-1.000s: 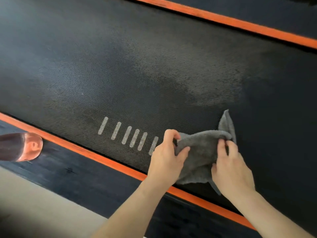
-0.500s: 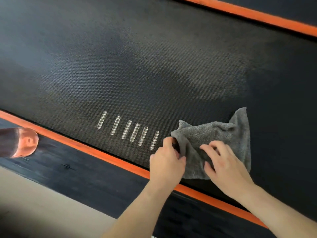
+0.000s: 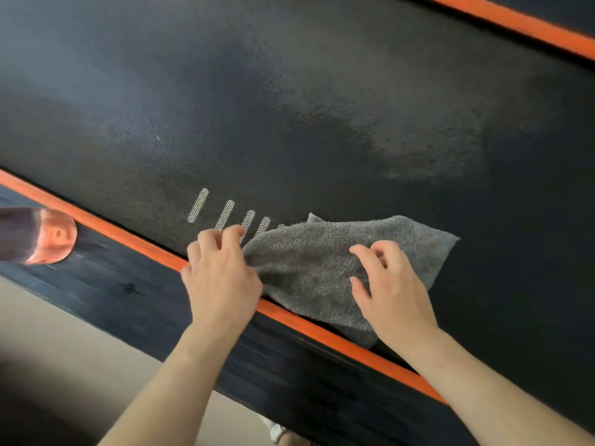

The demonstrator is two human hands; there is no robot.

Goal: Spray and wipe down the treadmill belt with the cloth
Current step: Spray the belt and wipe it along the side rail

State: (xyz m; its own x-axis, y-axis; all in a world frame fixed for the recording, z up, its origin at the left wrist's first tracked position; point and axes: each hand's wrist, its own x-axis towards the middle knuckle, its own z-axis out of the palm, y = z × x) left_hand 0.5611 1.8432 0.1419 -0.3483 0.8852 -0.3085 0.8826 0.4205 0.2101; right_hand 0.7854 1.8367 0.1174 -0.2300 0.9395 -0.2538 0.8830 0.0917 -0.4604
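The grey cloth (image 3: 325, 268) lies spread out on the black treadmill belt (image 3: 289, 107), its near edge hanging over the orange stripe (image 3: 296, 320). My left hand (image 3: 222, 278) holds the cloth's left edge with curled fingers, right beside the white dash marks (image 3: 225, 210). On the cloth's right half rests my right hand (image 3: 392, 291), fingertips bent and touching the fabric. A lighter, speckled patch (image 3: 402, 130) shows on the belt beyond the cloth. A pinkish bottle (image 3: 38, 236) lies on its side at the left.
The dark side rail (image 3: 128, 294) runs along the near side of the belt, with pale floor (image 3: 64, 342) below it. A second orange stripe (image 3: 531, 30) borders the belt's far side at the top right.
The bunched cloth has been opened out and laid flat on the belt. My left hand drew its edge to the left, and the cloth now covers part of the dash marks.
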